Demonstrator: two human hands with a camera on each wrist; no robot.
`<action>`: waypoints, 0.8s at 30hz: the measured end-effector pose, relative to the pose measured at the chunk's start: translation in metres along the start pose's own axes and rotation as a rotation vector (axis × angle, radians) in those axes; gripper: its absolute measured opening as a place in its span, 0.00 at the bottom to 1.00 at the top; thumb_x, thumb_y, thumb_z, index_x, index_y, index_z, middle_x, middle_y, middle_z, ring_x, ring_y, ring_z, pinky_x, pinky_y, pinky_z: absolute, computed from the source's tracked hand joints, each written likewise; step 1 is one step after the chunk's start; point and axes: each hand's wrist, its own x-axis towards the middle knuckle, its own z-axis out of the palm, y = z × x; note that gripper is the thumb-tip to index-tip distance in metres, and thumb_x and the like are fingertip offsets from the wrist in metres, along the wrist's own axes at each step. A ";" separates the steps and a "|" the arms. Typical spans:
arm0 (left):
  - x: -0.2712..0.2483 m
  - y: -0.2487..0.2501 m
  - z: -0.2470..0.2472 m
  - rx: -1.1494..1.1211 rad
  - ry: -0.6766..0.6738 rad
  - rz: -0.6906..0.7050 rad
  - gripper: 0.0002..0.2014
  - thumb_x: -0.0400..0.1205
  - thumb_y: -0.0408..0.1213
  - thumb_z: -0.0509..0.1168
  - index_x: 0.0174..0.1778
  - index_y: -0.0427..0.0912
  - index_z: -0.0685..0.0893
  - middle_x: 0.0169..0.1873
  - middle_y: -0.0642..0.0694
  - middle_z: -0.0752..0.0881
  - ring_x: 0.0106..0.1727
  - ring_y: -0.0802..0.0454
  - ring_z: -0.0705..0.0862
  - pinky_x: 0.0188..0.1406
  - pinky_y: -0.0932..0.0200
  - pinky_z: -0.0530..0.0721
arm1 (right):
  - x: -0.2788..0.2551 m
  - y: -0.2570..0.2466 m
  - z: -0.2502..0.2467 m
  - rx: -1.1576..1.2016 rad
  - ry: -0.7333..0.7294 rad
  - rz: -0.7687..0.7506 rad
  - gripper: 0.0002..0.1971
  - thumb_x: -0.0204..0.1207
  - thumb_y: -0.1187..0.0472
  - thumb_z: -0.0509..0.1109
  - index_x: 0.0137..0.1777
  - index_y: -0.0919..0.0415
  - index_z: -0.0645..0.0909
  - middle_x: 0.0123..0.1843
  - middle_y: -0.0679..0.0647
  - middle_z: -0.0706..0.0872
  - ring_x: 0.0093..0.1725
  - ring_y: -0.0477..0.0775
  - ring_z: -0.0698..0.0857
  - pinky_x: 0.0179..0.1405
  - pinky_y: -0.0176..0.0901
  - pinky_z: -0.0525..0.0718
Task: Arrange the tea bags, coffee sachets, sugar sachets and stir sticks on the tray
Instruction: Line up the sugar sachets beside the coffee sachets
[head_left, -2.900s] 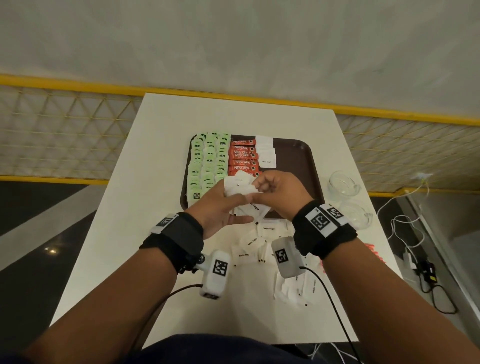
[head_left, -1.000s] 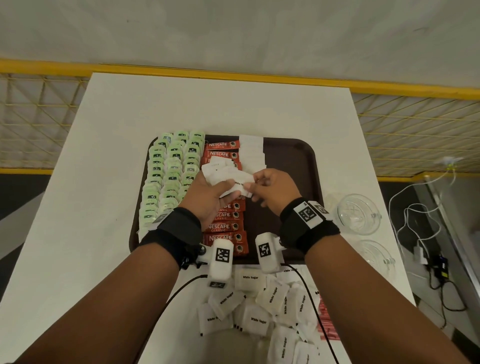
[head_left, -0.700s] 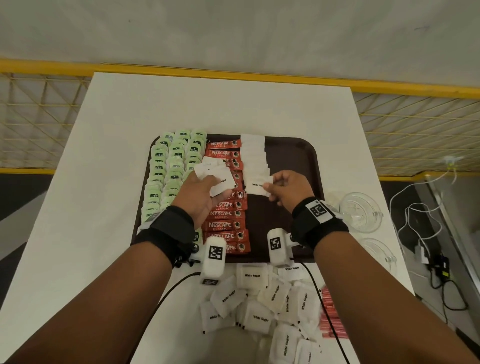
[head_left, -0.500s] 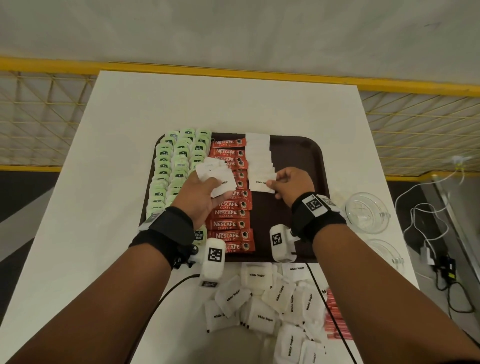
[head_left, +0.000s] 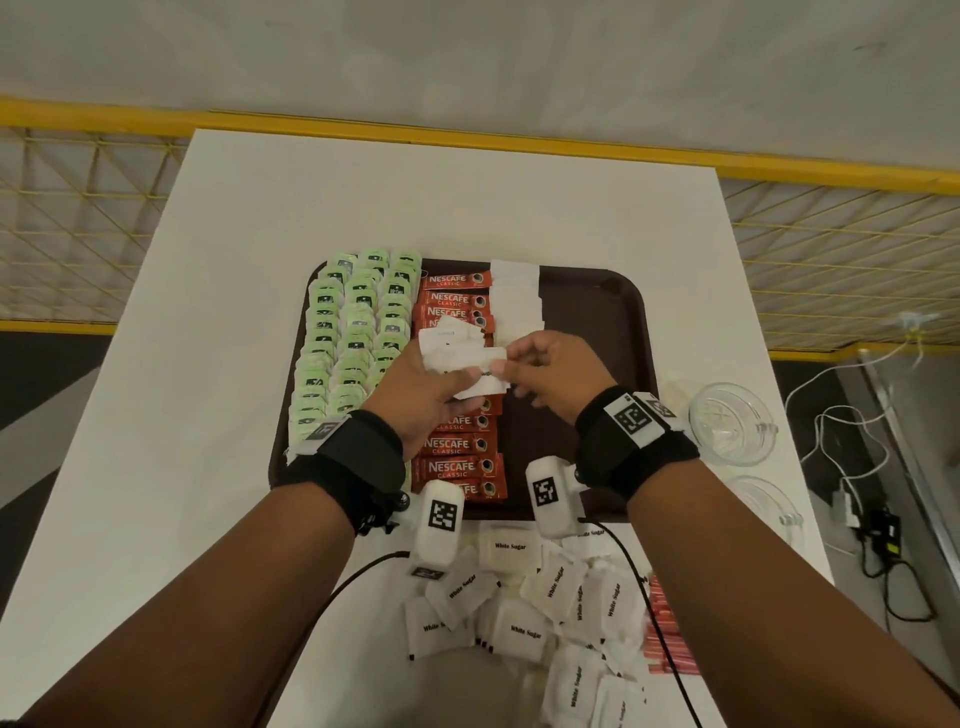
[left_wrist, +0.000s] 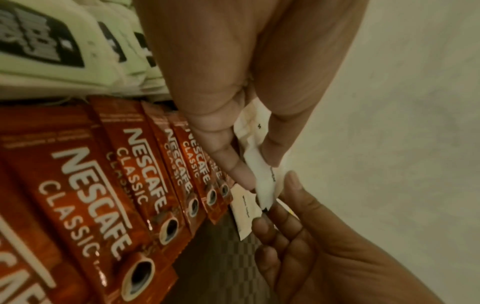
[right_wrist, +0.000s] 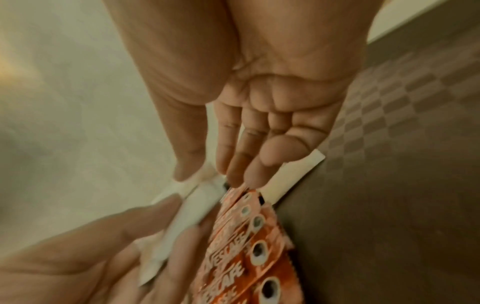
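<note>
A brown tray (head_left: 587, 312) holds rows of green tea bags (head_left: 358, 322), a column of red Nescafe coffee sachets (head_left: 452, 447) and a column of white sugar sachets (head_left: 514, 296). Above the coffee column my left hand (head_left: 457, 374) grips a bunch of white sugar sachets (head_left: 449, 353). In the left wrist view its thumb and fingers clamp that bunch (left_wrist: 259, 164). My right hand (head_left: 506, 366) meets it from the right and pinches the edge of one sachet (right_wrist: 197, 185) in the bunch.
Loose white sugar sachets (head_left: 545, 597) lie heaped on the white table (head_left: 208, 415) in front of the tray. A red pack (head_left: 662, 639) lies at their right edge. Two glass cups (head_left: 730, 423) stand right of the tray. Cables run over the floor at far right.
Half a second ago my right hand was laying a sachet at the near end of the tray's sugar column. It has since come back left to the bunch in my left hand.
</note>
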 end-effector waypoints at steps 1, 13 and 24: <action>0.000 0.000 0.002 0.006 -0.013 -0.001 0.21 0.82 0.24 0.66 0.72 0.42 0.77 0.63 0.40 0.86 0.62 0.42 0.87 0.56 0.49 0.89 | -0.002 0.001 0.001 0.028 -0.016 -0.014 0.08 0.74 0.55 0.77 0.47 0.55 0.83 0.43 0.56 0.89 0.36 0.47 0.86 0.32 0.38 0.83; -0.002 0.002 -0.006 -0.126 0.096 -0.055 0.18 0.86 0.26 0.58 0.72 0.42 0.73 0.64 0.38 0.83 0.56 0.37 0.90 0.53 0.50 0.90 | 0.002 0.049 -0.023 0.034 0.229 0.160 0.09 0.75 0.58 0.77 0.51 0.60 0.84 0.44 0.55 0.90 0.33 0.47 0.85 0.32 0.39 0.84; -0.006 -0.001 -0.011 -0.030 0.123 -0.032 0.21 0.85 0.25 0.61 0.74 0.42 0.72 0.65 0.40 0.83 0.57 0.39 0.89 0.58 0.46 0.88 | 0.025 0.045 -0.013 -0.184 0.293 0.178 0.13 0.68 0.51 0.82 0.42 0.56 0.82 0.41 0.51 0.87 0.42 0.53 0.87 0.49 0.53 0.89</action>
